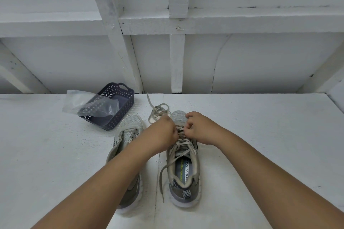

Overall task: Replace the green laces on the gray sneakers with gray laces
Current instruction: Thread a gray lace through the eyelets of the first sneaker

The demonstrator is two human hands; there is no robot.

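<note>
Two gray sneakers stand side by side on the white table, toes pointing away from me. The right sneaker point(183, 169) carries a pale gray lace point(183, 144) threaded through its eyelets, with one loose end point(161, 176) trailing down its left side. My left hand point(163, 132) and my right hand point(200, 128) both have curled fingers pinching the lace near the toe end of the eyelets. The left sneaker point(128, 132) has bare eyelets, and my left forearm hides most of it. A loose bundled lace point(158, 111) lies just beyond the toes.
A dark blue perforated basket point(119, 106) stands at the back left of the table, with a clear plastic bag point(81, 104) spilling out of it. A white wooden wall frame rises right behind the table's far edge point(242, 94).
</note>
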